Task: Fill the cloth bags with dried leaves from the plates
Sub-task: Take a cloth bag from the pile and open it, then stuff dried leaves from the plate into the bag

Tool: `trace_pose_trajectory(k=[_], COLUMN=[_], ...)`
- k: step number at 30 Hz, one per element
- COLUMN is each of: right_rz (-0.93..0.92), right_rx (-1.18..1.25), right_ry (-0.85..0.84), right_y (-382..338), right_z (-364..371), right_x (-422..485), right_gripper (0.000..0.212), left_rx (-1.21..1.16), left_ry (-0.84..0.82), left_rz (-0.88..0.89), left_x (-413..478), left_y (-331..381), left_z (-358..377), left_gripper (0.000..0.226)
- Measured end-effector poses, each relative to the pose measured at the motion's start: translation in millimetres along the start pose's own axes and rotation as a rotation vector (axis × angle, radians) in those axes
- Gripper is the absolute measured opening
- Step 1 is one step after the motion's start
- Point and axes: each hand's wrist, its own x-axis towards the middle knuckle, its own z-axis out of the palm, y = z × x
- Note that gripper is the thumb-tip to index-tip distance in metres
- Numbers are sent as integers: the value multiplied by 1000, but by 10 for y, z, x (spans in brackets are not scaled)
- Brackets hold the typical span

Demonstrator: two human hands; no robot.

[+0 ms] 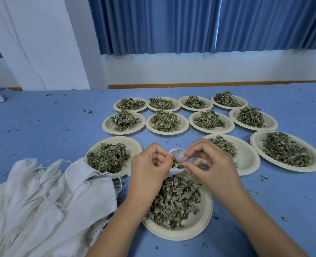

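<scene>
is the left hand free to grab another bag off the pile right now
Probably not yet: the left hand and right hand both pinch the open small bag. The way itself looks free, since the pile of bags lies right beside the left forearm.

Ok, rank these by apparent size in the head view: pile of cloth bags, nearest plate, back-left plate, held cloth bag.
1. pile of cloth bags
2. nearest plate
3. back-left plate, shrunk by distance; its true size may match the nearest plate's
4. held cloth bag, mostly covered, so its real size is unsure
</scene>
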Motion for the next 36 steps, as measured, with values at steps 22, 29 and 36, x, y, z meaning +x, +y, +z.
trace_pose_trajectory(k=[22, 29, 36], right_rz=[191, 196, -79], right_rx=[-158, -94, -284], right_ry=[-384, -590, -797], right_y=[40, 61, 46], right_z=[-336, -197, 4], right_x=[71, 51, -12], right_gripper=[56, 10, 52], left_rx=[-74, -63, -66], left_ry=[143, 127, 121], left_rz=[-3, 12, 16], left_x=[60, 71, 82], left_y=[-46, -73, -79], left_z=[-101, -86, -73], left_gripper=[19, 26, 24])
